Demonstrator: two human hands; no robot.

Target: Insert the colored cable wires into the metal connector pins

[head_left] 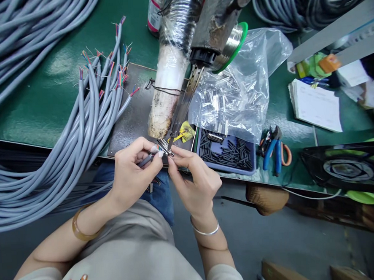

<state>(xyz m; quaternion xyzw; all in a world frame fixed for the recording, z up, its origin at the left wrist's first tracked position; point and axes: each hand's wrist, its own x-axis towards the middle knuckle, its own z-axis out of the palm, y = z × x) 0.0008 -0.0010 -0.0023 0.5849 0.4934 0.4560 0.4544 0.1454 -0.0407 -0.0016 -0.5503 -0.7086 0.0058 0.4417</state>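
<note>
My left hand (133, 170) pinches the end of a grey cable (145, 160), its thin coloured wires fanned out at a metal multi-pin connector (164, 146). The fingertips of my right hand (195, 177) are closed on the connector's right end. Directly above it, the tip of a mounted soldering iron (186, 98) points down and meets or nearly meets the pins; I cannot tell which. Beside the iron hangs a plastic-wrapped tube (170, 69) with a browned end. A yellow sponge-like piece (186, 131) lies just behind my right fingers.
A bundle of stripped grey cables (91, 103) lies at left. On the right are a tray of black sleeves (253, 163), a clear bag of connectors (234, 90), a solder spool (236, 44), blue-handled cutters (273, 151), a paper pad (316, 106) and a black fan (347, 166).
</note>
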